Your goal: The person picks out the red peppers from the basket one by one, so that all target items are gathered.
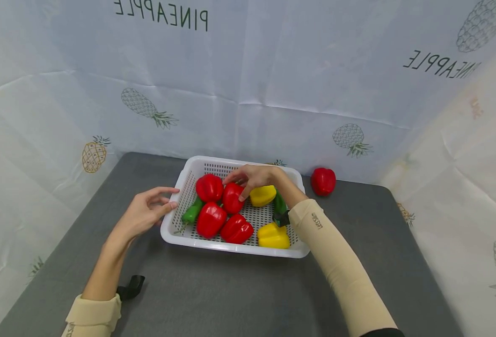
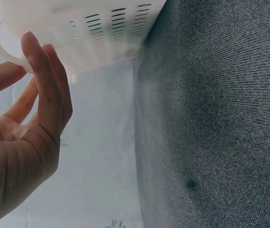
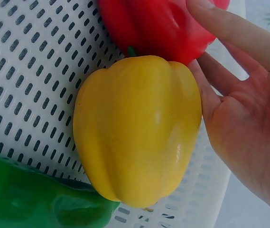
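The fingers of the right hand (image 1: 254,176) are curled on the held red pepper (image 1: 232,198), with the thumb set opposite the other fingers; this spread is probably used because the sides are smooth and rounded. The held red pepper is located inside the white basket (image 1: 239,249), near its middle. The left-hand rim of the basket is pinched between the thumb and fingers of the left hand (image 1: 143,211), apparently so that slipping is prevented.

Just beside the right hand, 1 yellow pepper (image 1: 263,196) is placed; a 2nd yellow pepper (image 1: 273,235) is set in the near right corner. To the left, 3 other red peppers (image 1: 211,220) are grouped with 1 green pepper (image 1: 193,211). A 2nd green pepper (image 1: 279,205) is partly hidden by the right wrist.

Outside the basket, 1 loose red pepper (image 1: 323,182) is positioned on the grey worktop (image 1: 214,295), beyond the far right corner. The worktop is backed by a pineapple-print curtain (image 1: 248,61).
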`<state>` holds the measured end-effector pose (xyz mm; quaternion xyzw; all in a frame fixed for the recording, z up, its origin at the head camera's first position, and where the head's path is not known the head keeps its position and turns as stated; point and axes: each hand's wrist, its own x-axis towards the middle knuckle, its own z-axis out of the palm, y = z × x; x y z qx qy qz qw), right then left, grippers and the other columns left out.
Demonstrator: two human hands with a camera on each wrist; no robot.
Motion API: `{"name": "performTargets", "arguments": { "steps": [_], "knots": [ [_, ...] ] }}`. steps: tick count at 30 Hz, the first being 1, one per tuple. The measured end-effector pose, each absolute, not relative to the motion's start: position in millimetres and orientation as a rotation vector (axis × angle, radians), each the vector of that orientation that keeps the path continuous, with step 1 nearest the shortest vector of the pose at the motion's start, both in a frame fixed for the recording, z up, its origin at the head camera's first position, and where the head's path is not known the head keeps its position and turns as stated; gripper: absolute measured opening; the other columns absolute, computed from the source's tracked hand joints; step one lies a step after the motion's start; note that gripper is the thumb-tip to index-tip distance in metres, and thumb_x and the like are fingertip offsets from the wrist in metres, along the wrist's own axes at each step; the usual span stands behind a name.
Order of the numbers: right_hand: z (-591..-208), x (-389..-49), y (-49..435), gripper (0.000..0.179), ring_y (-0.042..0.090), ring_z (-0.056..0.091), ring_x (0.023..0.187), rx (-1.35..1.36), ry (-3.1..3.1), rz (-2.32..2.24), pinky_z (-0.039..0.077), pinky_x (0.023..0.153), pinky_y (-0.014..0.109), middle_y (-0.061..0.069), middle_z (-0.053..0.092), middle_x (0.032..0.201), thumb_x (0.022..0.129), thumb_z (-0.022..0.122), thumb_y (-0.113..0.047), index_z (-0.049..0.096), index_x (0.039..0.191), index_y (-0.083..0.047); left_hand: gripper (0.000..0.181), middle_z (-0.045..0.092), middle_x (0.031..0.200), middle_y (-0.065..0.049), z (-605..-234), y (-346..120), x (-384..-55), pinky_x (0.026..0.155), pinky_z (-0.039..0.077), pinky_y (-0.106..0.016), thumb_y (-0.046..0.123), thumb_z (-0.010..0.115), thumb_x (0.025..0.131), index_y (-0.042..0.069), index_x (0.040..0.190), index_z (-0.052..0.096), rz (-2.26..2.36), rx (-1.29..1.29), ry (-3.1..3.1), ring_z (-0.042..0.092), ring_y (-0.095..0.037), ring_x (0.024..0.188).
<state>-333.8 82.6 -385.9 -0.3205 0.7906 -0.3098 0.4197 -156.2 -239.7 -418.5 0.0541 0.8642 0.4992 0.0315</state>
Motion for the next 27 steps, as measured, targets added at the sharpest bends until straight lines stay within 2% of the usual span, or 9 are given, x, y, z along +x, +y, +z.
{"name": "performTargets", "arguments": {
  "steps": [6,12,22,27],
  "knots": [
    [-386.5,-332.5,82.3,0.062,0.031,0.05,0.153,-0.831,1.966,-0.789,0.049,0.124,0.043,0.012,0.056,0.163,0.093,0.077,0.003,0.06,0.151,-0.01,0.05,0.073,0.124,-0.029,-418.6,-239.8,-156.7,0.068,0.064,-0.03,0.022,0.074,0.105,0.005,0.15,0.06,1.531,0.168,2.67,0.074,-0.035,0.103],
    [-385.2,-329.4,81.0,0.059,0.031,0.056,0.147,-0.836,1.979,-0.8,0.056,0.116,0.042,0.014,0.061,0.156,0.093,0.077,0.004,0.062,0.149,-0.009,0.049,0.073,0.121,-0.029,-418.5,-240.4,-156.8,0.067,0.064,-0.031,0.021,0.074,0.105,0.004,0.149,0.06,1.534,0.177,2.671,0.075,-0.032,0.1],
    [-385.9,-327.2,79.7,0.048,0.028,0.061,0.14,-0.931,1.998,-0.765,0.054,0.117,0.039,0.013,0.067,0.148,0.092,0.08,0.001,0.068,0.139,-0.006,0.049,0.074,0.119,-0.029,-419.6,-243.1,-157.2,0.066,0.063,-0.032,0.019,0.074,0.105,0.002,0.149,0.06,1.541,0.215,2.667,0.075,-0.027,0.097],
    [-385.4,-325.4,79.0,0.046,0.028,0.064,0.134,-0.925,2.018,-0.752,0.058,0.112,0.038,0.013,0.07,0.143,0.092,0.081,-0.001,0.07,0.136,-0.007,0.049,0.074,0.119,-0.029,-419.4,-243.0,-156.9,0.066,0.063,-0.032,0.019,0.074,0.104,0.002,0.149,0.06,1.543,0.212,2.665,0.075,-0.026,0.096]
  ]
}}
